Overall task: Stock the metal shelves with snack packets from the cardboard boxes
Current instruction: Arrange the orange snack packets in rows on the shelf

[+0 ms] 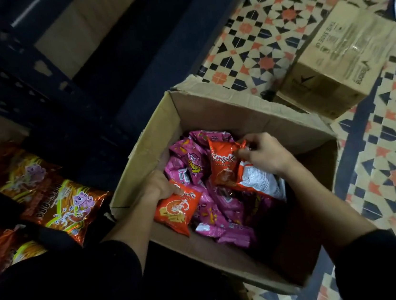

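My left hand [159,186] grips an orange packet [176,211] at the left wall of the cardboard box [224,111], while my right hand [266,157] merely pinches a second orange packet [225,165] by its corner, so it could slip down among the pink packets [224,212].

One wide-angle camera, worn on my head, faces forward and steeply down. My left hand [157,186], right hand [265,155] and the open box [236,105] sit close beneath the lens, at centre. Shelves [65,96] fill upper left; floor [276,28] and a shut box [338,62], upper right.
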`<state>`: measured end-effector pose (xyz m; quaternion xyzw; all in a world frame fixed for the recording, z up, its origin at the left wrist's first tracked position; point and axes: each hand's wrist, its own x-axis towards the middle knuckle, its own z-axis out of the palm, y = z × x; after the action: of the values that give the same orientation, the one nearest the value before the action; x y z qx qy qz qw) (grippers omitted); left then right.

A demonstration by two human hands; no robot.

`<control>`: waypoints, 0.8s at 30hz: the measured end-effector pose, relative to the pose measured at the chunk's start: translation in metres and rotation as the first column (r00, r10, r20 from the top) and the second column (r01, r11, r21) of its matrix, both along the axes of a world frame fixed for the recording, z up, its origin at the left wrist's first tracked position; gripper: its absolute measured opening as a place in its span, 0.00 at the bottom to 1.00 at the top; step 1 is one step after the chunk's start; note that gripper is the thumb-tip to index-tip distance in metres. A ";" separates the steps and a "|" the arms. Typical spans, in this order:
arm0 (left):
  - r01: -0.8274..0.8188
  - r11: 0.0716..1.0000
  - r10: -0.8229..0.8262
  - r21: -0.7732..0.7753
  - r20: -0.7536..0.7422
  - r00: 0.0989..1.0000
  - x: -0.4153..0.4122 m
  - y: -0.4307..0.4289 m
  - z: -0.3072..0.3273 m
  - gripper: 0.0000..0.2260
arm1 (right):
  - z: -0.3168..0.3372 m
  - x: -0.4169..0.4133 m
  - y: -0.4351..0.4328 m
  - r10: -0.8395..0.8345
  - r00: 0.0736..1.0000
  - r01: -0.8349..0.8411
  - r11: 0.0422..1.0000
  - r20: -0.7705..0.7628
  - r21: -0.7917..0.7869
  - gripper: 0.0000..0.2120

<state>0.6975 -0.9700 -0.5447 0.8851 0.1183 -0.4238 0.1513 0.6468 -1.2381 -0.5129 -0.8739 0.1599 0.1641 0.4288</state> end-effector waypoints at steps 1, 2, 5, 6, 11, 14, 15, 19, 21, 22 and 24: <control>0.002 1.000 -0.002 -0.008 0.018 1.000 0.001 0.000 0.001 0.24 | -0.001 0.000 0.000 -0.014 1.000 0.014 1.000 0.012 0.008 0.07; 0.000 1.000 0.001 -0.022 0.030 1.000 0.001 0.000 0.007 0.21 | -0.001 0.000 0.000 -0.024 0.999 0.024 1.000 0.024 0.018 0.05; 0.028 0.996 -0.022 -0.079 0.072 0.997 0.002 -0.004 0.026 0.17 | 0.002 0.001 0.003 -0.072 0.996 0.068 0.995 0.054 0.073 0.03; 0.023 0.994 -0.014 -0.110 0.085 0.996 0.001 -0.005 0.033 0.17 | 0.003 0.001 0.005 -0.091 0.994 0.084 0.992 0.067 0.099 0.03; -0.012 0.959 0.051 -0.283 0.129 0.990 -0.014 0.005 0.079 0.13 | 0.019 0.001 0.024 -0.122 0.977 0.102 0.987 0.174 0.121 0.05; -0.001 0.919 0.083 -0.394 0.192 0.978 -0.030 0.011 0.103 0.12 | 0.032 0.001 0.031 -0.139 0.962 0.107 0.984 0.235 0.142 0.09; -0.008 0.901 0.117 -0.434 0.224 0.968 -0.036 0.015 0.113 0.10 | 0.041 0.001 0.034 -0.130 0.959 0.094 0.984 0.251 0.151 0.09; -0.048 0.833 0.274 -0.552 0.335 0.901 -0.059 0.028 0.146 0.10 | 0.079 0.001 0.048 -0.177 0.936 0.072 0.942 0.305 0.328 0.08; -0.061 0.794 0.366 -0.605 0.396 0.842 -0.072 0.035 0.169 0.10 | 0.103 0.001 0.057 -0.183 0.925 0.037 0.915 0.332 0.402 0.03; -0.067 0.774 0.407 -0.630 0.413 0.815 -0.079 0.039 0.181 0.11 | 0.116 0.002 0.062 -0.180 0.920 0.011 0.900 0.349 0.435 0.02; -0.054 0.739 0.462 -0.672 0.446 0.767 -0.090 0.045 0.206 0.16 | 0.141 0.003 0.072 -0.177 0.908 -0.029 0.879 0.380 0.477 0.08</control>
<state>0.6077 -0.9246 -0.3389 0.8422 0.0471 -0.1171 0.5242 0.6497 -1.1662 -0.3718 -0.7507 0.0551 -0.0070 0.6583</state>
